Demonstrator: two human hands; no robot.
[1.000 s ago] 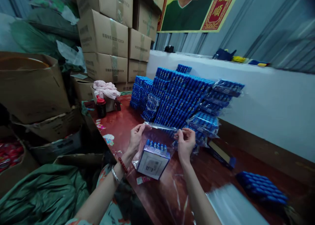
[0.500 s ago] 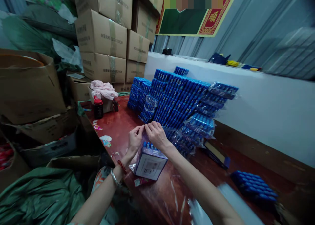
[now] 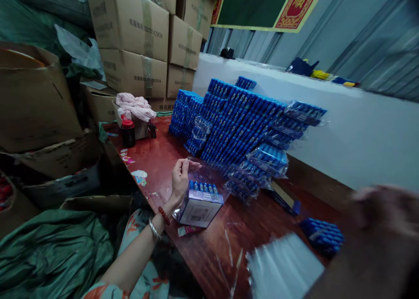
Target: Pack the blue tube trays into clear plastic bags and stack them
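My left hand (image 3: 179, 176) is raised at the left of a purple-and-white box (image 3: 200, 211), thumb and fingers pinched on the edge of a clear plastic bag (image 3: 209, 170). The bag is around the box, and its film spreads up and to the right. A row of small blue-wrapped pieces (image 3: 203, 187) shows at the box's open top. At the far right, my right hand (image 3: 382, 216) is smeared by motion, away from the box. Nearest to it lies a blue pack of wrapped pieces (image 3: 322, 235). A pile of clear plastic sleeves (image 3: 284, 266) lies left of my right forearm.
A tall stack of blue packs (image 3: 235, 124) stands on the red table (image 3: 157, 144), with bagged packs (image 3: 268, 159) at its right. A red-lidded jar (image 3: 128, 133) stands near the table's left edge. Cartons (image 3: 140, 28) are piled behind; a white wall (image 3: 327, 128) borders the table.
My right hand has left the bag's edge and swung far right, into a blur. My left hand stays by the box with the bag. The view has shifted a little.
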